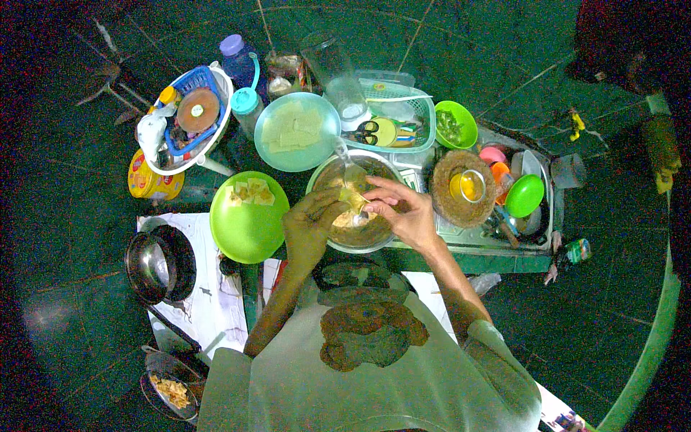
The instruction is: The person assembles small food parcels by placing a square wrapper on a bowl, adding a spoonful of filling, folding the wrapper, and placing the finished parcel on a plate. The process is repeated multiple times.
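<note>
Both my hands are pinched together above a metal bowl [394, 173] with a brownish mixture inside. Between the fingertips of my left hand [311, 219] and my right hand [407, 219] is a small pale yellow dough wrapper [353, 199], partly covered by the fingers. A spoon [350, 167] leans in the bowl behind it. Flat square wrappers [296, 129] lie on a pale blue plate [277, 158] just beyond. Left of my left hand, a lime-green plate [245, 234] carries several folded, filled wrappers [250, 192] near its far edge.
At the far left stand a white basin [227, 79] of kitchen things and a yellow tub [144, 181]. Black pans [155, 266] sit nearer, above a strainer [152, 353] of fried pieces. A turquoise basket [425, 108] holds scissors; on the right are a green bowl [469, 124] and sink dishes [524, 196].
</note>
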`<control>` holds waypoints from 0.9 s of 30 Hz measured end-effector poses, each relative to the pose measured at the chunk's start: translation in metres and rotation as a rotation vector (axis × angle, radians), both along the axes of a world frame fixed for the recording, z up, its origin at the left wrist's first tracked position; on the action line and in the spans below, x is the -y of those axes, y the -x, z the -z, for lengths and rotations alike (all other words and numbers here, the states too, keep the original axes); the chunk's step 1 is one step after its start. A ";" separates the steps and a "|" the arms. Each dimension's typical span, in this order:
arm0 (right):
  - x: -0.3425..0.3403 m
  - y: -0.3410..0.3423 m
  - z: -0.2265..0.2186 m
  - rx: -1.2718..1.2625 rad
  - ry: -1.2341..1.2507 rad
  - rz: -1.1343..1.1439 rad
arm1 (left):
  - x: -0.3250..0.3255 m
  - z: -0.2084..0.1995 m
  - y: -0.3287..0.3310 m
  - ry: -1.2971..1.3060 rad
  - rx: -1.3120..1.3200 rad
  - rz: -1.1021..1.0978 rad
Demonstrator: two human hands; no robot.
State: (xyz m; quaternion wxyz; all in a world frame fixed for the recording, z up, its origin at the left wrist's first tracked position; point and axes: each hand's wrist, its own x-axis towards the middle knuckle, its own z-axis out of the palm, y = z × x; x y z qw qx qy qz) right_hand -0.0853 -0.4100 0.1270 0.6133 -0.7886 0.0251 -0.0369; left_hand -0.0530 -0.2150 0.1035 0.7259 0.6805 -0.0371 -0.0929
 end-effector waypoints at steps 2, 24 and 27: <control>-0.002 0.001 -0.003 0.006 0.003 0.023 | 0.000 -0.009 0.002 -0.055 -0.019 0.000; -0.008 0.005 -0.002 0.141 0.176 0.019 | 0.000 -0.023 0.002 -0.180 -0.012 0.074; -0.012 0.006 0.007 0.218 0.176 0.055 | -0.002 -0.020 0.003 -0.166 -0.018 0.070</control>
